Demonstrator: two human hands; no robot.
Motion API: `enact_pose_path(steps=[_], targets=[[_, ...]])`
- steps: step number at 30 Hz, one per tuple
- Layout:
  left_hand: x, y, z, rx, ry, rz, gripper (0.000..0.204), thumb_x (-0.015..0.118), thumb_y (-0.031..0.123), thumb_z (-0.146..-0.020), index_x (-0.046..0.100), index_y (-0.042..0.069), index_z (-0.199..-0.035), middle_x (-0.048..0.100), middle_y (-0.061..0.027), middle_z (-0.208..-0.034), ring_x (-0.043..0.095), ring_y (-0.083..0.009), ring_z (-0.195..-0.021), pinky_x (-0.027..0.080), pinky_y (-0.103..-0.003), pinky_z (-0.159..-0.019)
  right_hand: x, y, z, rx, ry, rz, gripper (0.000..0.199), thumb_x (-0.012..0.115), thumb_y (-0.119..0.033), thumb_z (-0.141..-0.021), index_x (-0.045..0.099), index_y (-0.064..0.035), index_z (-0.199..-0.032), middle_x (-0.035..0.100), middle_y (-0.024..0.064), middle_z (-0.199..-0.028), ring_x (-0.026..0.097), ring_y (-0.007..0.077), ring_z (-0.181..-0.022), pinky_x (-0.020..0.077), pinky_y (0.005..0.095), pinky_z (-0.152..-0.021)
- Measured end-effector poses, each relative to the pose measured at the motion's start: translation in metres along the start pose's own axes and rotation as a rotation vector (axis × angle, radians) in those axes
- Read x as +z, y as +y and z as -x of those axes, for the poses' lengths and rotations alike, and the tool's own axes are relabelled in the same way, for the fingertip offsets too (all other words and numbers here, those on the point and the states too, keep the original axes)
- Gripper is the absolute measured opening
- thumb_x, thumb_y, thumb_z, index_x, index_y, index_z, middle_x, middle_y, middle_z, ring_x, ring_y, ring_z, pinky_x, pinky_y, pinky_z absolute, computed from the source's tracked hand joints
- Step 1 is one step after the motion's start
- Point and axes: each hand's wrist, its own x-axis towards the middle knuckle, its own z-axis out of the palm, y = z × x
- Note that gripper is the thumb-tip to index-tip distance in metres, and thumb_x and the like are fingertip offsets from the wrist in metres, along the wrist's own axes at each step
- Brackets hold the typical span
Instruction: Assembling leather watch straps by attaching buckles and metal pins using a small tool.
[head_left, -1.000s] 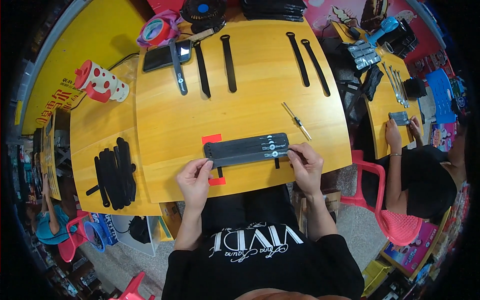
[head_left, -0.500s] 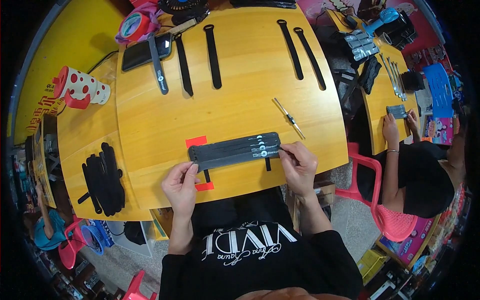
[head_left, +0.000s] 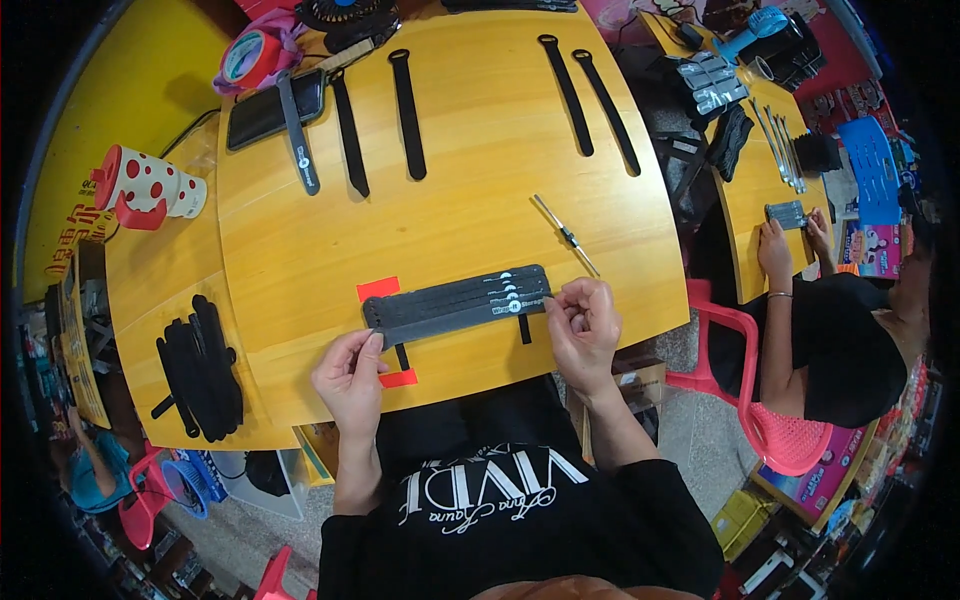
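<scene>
We find the stack of dark straps on the desk, directly before the person, the straps overlapping like shingles. Its far left corner lies at the upper red tape; the lower red tape sits apart from its near edge. The fingers of the left hand pinch the left end of the front strap, and the fingers of the right hand pinch its right end; we cannot tell whether either also catches the strap behind. Our chief concern is skew: should one hand pull harder or sit nearer the body, the front strap would run crooked and its spacing would differ from the rest. We see nothing pressing the stack from above, so a drag on the front strap could, in our judgement, slide its neighbours too. The left black strip and the right black strip protrude from under the near edge; friction from the stack could shift them out of line. The left hand is just beside the lower red tape, and a careless brush could lift it. We also note the pen-like tool beyond the right hand, which a wide outward sweep could knock and set rolling.
</scene>
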Motion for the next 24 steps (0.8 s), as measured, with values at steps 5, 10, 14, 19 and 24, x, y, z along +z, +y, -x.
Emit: enact_pose_path(steps=[5,10,14,19,24], targets=[[-0.001,-0.002,0.0,-0.01,0.003,0.006,0.009,0.068,-0.002,-0.089,0.068,-0.005,-0.098,0.066,-0.0058,-0.082,0.06,-0.0073,-0.063,0.051,-0.02,-0.055,0.001,-0.001,-0.002,-0.006,-0.004,0.015,0.026,0.068,0.01,-0.082,0.051,-0.0033,-0.096,0.057,0.0018,-0.073,0.045,-0.0001,-0.054,0.0317,0.0155,-0.047],[-0.001,-0.004,-0.001,0.018,-0.006,0.006,0.009,0.068,-0.003,-0.089,0.068,-0.004,-0.098,0.066,-0.0056,-0.083,0.06,-0.0075,-0.064,0.051,-0.02,-0.054,0.0,-0.006,-0.003,0.029,-0.016,0.037,0.023,0.068,0.011,-0.081,0.052,-0.0009,-0.092,0.055,0.0052,-0.071,0.055,0.0078,-0.054,0.0425,0.0218,-0.048],[0.0,-0.003,-0.001,0.006,0.0,0.001,0.009,0.068,-0.002,-0.089,0.069,-0.004,-0.098,0.066,-0.0054,-0.083,0.06,-0.0072,-0.064,0.051,-0.02,-0.053,-0.001,-0.006,-0.004,0.032,-0.015,0.041,0.022,0.068,0.01,-0.081,0.052,-0.0011,-0.091,0.055,0.0051,-0.07,0.055,0.0085,-0.054,0.0428,0.0224,-0.048],[-0.001,0.0,-0.002,0.001,-0.001,-0.001,0.009,0.069,-0.002,-0.088,0.069,-0.004,-0.097,0.066,-0.0046,-0.082,0.059,-0.0071,-0.063,0.051,-0.02,-0.054,0.001,-0.008,-0.006,0.005,-0.015,0.055,0.021,0.067,0.01,-0.081,0.052,-0.0016,-0.09,0.055,0.0053,-0.068,0.055,0.0097,-0.052,0.042,0.0225,-0.047],[-0.004,0.0,-0.002,-0.012,-0.005,0.015,0.009,0.069,-0.001,-0.088,0.069,-0.004,-0.096,0.065,-0.0034,-0.078,0.059,-0.0067,-0.062,0.051,-0.02,-0.054,0.004,-0.011,-0.007,0.024,-0.026,0.067,0.02,0.067,0.01,-0.081,0.053,-0.0012,-0.09,0.055,0.0056,-0.068,0.056,0.0103,-0.053,0.0425,0.0234,-0.048]])
